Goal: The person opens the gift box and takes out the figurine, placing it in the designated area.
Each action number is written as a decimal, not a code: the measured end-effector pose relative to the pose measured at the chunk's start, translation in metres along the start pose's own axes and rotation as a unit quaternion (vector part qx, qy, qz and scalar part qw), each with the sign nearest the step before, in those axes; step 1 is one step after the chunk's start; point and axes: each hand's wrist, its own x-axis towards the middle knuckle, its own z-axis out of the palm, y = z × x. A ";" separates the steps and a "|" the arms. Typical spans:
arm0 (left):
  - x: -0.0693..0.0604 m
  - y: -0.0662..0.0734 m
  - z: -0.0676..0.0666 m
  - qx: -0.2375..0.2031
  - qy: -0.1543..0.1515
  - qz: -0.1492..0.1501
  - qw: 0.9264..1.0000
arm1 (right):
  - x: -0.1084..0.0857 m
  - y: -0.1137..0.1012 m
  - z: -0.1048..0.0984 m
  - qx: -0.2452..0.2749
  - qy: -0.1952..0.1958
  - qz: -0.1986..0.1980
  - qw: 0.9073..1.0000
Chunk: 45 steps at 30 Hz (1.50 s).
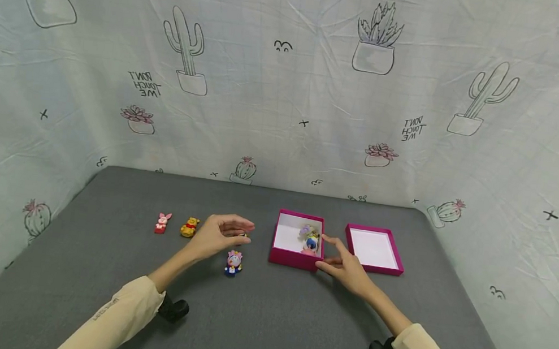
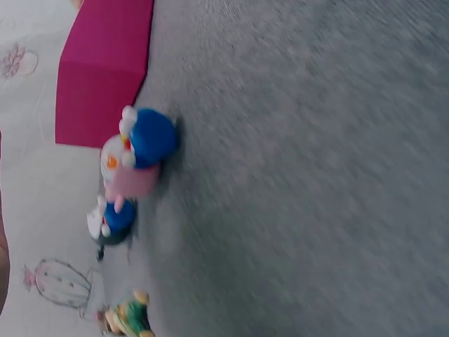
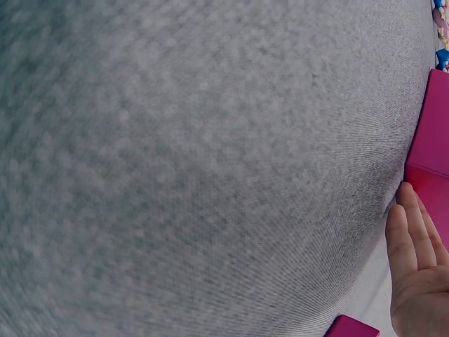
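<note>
My left hand hovers above the grey table with its fingers loosely bent and the thumb apart. Behind the thumb a small figurine is mostly hidden. Nearer to me stands a blue figurine with pink ears. The left wrist view shows a blue figurine overlapping a pink one, and another blue one beyond. My right hand touches the right side of an open magenta box, fingers straight. Inside lie a purplish figurine, a blue one and a pink one.
A magenta lid with a white inside lies right of the box. To the left stand a pink piglet figurine and a yellow bear figurine. A patterned cloth hangs behind the table.
</note>
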 end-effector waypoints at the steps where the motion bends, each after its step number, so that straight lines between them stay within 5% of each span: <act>1: 0.003 0.001 0.002 0.001 -0.002 0.000 1.000 | 0.000 0.000 0.000 0.001 0.000 -0.001 1.000; 13: 0.034 0.011 0.038 0.032 -0.018 0.014 0.999 | 0.000 0.003 -0.001 0.009 -0.006 -0.010 1.000; 21: 0.060 -0.004 0.050 0.074 -0.016 0.013 0.997 | 0.001 0.003 -0.002 0.009 -0.006 -0.011 1.000; 30: 0.081 -0.010 0.042 0.117 -0.051 0.003 0.992 | 0.002 0.001 -0.001 0.006 -0.003 -0.002 1.000; 45: 0.126 -0.021 0.034 0.112 -0.118 -0.035 0.986 | 0.007 0.045 0.007 0.005 0.006 -0.016 1.000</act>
